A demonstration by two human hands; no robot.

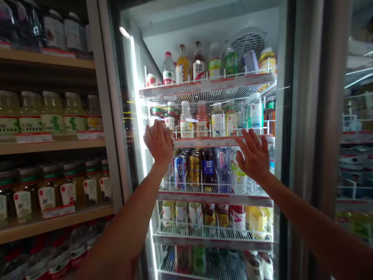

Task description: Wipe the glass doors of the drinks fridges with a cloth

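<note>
Left hand [159, 142] and right hand [253, 155] are held open, fingers spread and nothing grasped, raised at either end of a shelf edge [204, 142] in a drinks cooler [204, 23], the right just beside canned drinks [194, 169].

2 bare hands are logged: the left hand [159, 142] left of frame centre and the right hand [253, 155] right of centre, with fingers separate and unadorned. 2 bare forearms taper toward the wrists: the left forearm [125, 221] enters at lower left, largely shadowed; the right forearm [309, 221] enters at lower right.
</note>
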